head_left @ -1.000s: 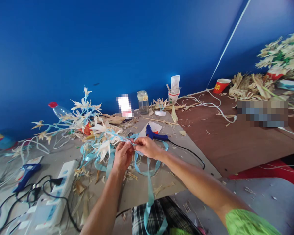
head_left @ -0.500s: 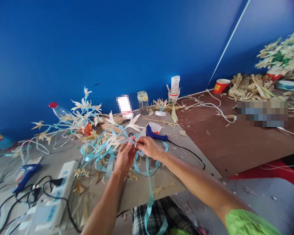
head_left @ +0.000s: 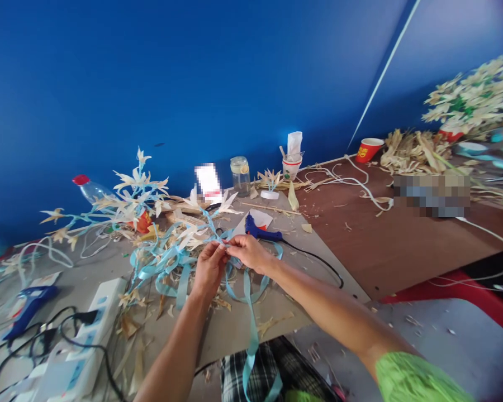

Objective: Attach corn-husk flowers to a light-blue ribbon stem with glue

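Both hands meet over the middle of the table at a flower stem (head_left: 213,226) wrapped in light blue ribbon, with pale, husk-like petals at its top. My left hand (head_left: 209,269) is closed on the stem's lower end. My right hand (head_left: 250,252) pinches at the same spot, fingertips against the left's; I take it to grip the blue ribbon (head_left: 251,321), which hangs below the hands over the table edge to the lap. The fingers hide the exact grip. A blue glue gun (head_left: 257,230) lies just beyond my right hand. More ribbon and flowers lie left of my hands.
A branch of pale flowers (head_left: 136,181) stands at left. A white power strip (head_left: 96,329) and second blue glue gun (head_left: 29,312) lie front left. Along the wall are a phone (head_left: 208,183), a glass jar (head_left: 240,177) and paper cups (head_left: 291,168). A black cord (head_left: 318,259) runs right.
The view has shifted slightly, so most things appear a little further left. Both hands stay together at the stem, with only small finger movement. At the far right edge, part of another person's hand appears.
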{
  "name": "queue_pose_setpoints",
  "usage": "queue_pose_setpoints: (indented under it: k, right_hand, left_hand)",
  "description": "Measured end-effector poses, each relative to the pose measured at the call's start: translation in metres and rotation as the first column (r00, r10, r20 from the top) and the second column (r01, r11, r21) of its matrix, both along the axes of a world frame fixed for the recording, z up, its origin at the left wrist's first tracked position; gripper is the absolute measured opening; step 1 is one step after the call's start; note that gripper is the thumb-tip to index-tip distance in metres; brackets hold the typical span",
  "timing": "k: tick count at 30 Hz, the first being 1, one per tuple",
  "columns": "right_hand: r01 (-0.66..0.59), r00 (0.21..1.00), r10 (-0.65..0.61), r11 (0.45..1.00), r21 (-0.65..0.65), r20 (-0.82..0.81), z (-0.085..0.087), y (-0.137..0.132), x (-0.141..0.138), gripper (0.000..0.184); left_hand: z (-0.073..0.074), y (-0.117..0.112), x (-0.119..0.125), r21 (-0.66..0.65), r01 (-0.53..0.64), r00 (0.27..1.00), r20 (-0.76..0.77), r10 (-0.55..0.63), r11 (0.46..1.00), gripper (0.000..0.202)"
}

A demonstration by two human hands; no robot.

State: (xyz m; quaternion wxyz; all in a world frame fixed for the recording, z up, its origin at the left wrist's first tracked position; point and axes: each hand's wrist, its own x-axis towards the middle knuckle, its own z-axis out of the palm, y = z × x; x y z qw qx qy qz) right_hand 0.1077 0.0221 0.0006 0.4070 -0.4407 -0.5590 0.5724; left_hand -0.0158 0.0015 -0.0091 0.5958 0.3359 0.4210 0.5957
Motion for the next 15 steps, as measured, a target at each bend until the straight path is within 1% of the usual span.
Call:
queue_pose_setpoints:
  k: [1, 2, 4, 6, 8, 11, 13, 15]
  right_hand:
    - [0.000, 0.999, -0.001, 1.000, 0.021, 0.045, 0.001, 0.000, 0.000, 0.011]
    - [0.001, 0.994, -0.007, 0.998, 0.059, 0.105, 0.003, 0.001, 0.001, 0.010]
    - [0.018, 0.976, -0.042, 0.993, 0.115, 0.212, 0.004, 0.002, 0.003, 0.008]
    - [0.040, 0.965, -0.066, 0.994, 0.105, 0.252, 0.005, 0.004, 0.004, 0.007]
    - [0.040, 0.970, -0.054, 0.997, 0.063, 0.235, 0.004, 0.005, 0.005, 0.008]
    - [0.031, 0.995, -0.024, 0.997, -0.077, 0.093, 0.005, 0.007, 0.007, 0.011]
    - [-0.006, 0.999, -0.002, 0.976, -0.216, -0.038, 0.005, 0.009, 0.008, 0.015]
    - [-0.065, 0.988, 0.015, 0.941, -0.331, -0.151, 0.005, 0.013, 0.009, 0.018]
  left_hand:
    - [0.002, -0.001, 0.000, 0.000, -0.016, 0.997, -0.081, 0.016, 1.000, 0.022]
    - [0.005, -0.002, 0.000, -0.001, -0.045, 0.980, -0.195, 0.044, 0.999, 0.023]
    - [0.011, -0.005, 0.000, 0.013, -0.088, 0.903, -0.422, 0.086, 0.996, 0.028]
    - [0.014, -0.005, -0.002, 0.027, -0.079, 0.842, -0.534, 0.081, 0.997, 0.034]
    - [0.014, -0.004, -0.005, 0.025, -0.057, 0.816, -0.575, 0.061, 0.998, 0.036]
    - [0.011, 0.001, -0.011, 0.008, -0.001, 0.842, -0.539, 0.005, 1.000, 0.032]
    - [0.009, 0.004, -0.014, -0.002, -0.022, 0.871, -0.490, 0.018, 1.000, 0.030]
    - [0.009, 0.005, -0.015, -0.017, -0.045, 0.893, -0.449, 0.033, 0.999, 0.028]
